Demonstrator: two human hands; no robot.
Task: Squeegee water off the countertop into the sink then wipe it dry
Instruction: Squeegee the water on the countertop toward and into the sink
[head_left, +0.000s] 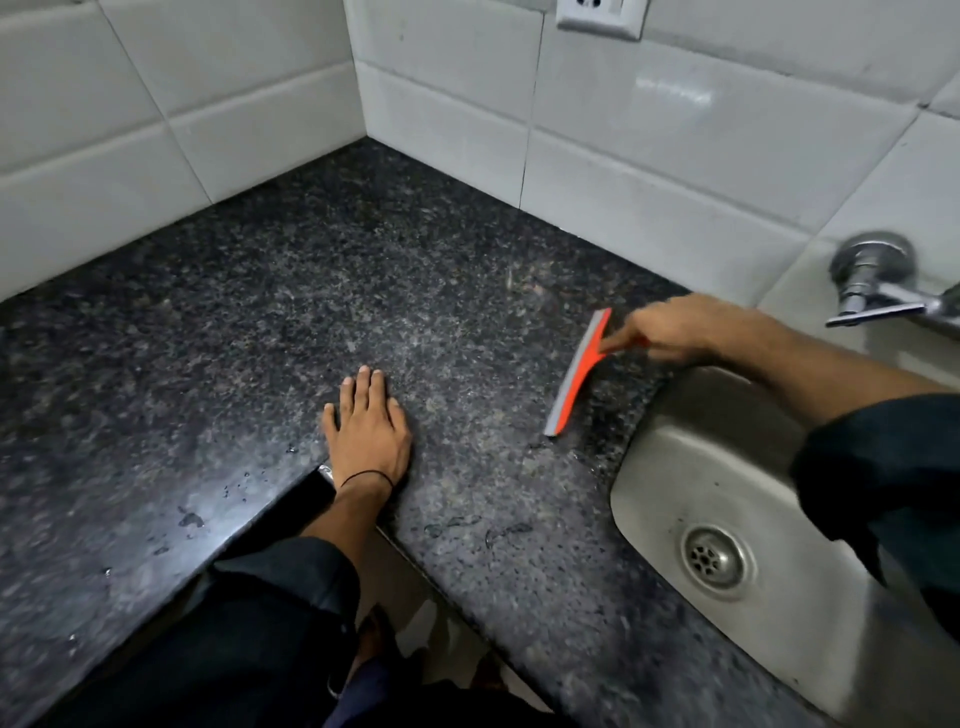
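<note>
The left hand (368, 423) lies flat, palm down, on the dark speckled countertop (270, 291) near its inner front corner, fingers straight and close together, holding nothing; a thin black band circles the wrist and a dark sleeve covers the forearm behind it. The right hand (670, 328) reaches in from the right, above the sink's far left corner, its fingers closed around the handle of the one squeegee (579, 371), with the forearm bare and a dark sleeve pushed up toward the elbow. The squeegee is orange with a grey rubber edge; its blade stands on the countertop just left of the sink (670, 467), running from far to near, and its near end meets the stone close to the sink's rim. The sink is a single steel basin with one round drain (716, 558) in its floor. One metal tap (878, 280) sticks out of the white tiled wall (649, 156) beyond the basin, and one wall socket (602, 15) sits at the top edge. A few scattered water drops (189, 518) and smears lie near the counter's front edge
</note>
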